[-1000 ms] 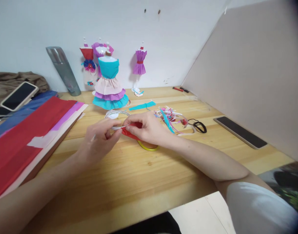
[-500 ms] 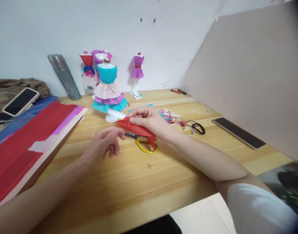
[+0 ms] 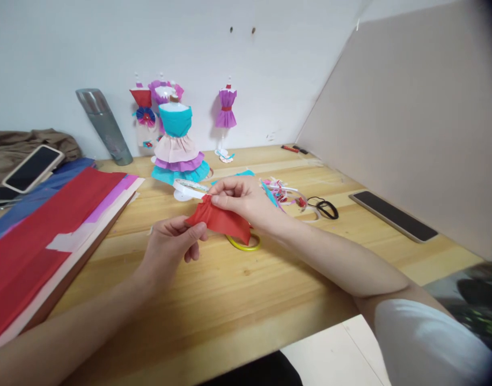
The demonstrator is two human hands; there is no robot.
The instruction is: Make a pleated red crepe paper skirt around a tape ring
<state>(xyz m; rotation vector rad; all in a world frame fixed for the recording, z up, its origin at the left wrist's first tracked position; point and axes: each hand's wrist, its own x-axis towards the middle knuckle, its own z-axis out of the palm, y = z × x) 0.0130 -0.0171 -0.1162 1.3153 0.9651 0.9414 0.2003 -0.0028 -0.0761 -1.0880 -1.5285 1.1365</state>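
Between finger and thumb, my right hand (image 3: 249,201) pinches the gathered upper edge of a small red crepe paper piece (image 3: 227,219). A white strip (image 3: 191,190), which looks like tape, runs from that gathered edge toward the left. My left hand (image 3: 171,241) grips the paper's lower left corner, thumb on top, so the piece fans out in pleats. Beneath the paper lie scissors with a yellow handle loop (image 3: 249,246) showing; their blades are hidden. Behind my hands stands a mannequin in a tiered turquoise, pink and purple dress (image 3: 175,145).
Stacked coloured paper sheets (image 3: 52,230) lie on the left, beside a phone (image 3: 33,168). A bottle (image 3: 104,126) leans against the wall. Smaller dressed mannequins (image 3: 227,109) stand at the back. Paper scraps (image 3: 284,193), a black band (image 3: 328,209) and a dark slab (image 3: 394,216) lie rightward.
My left hand has taken hold of the red paper's lower left corner. The paper has opened out downward and now covers the scissors' pivot. The white strip has turned and shows as a loop.
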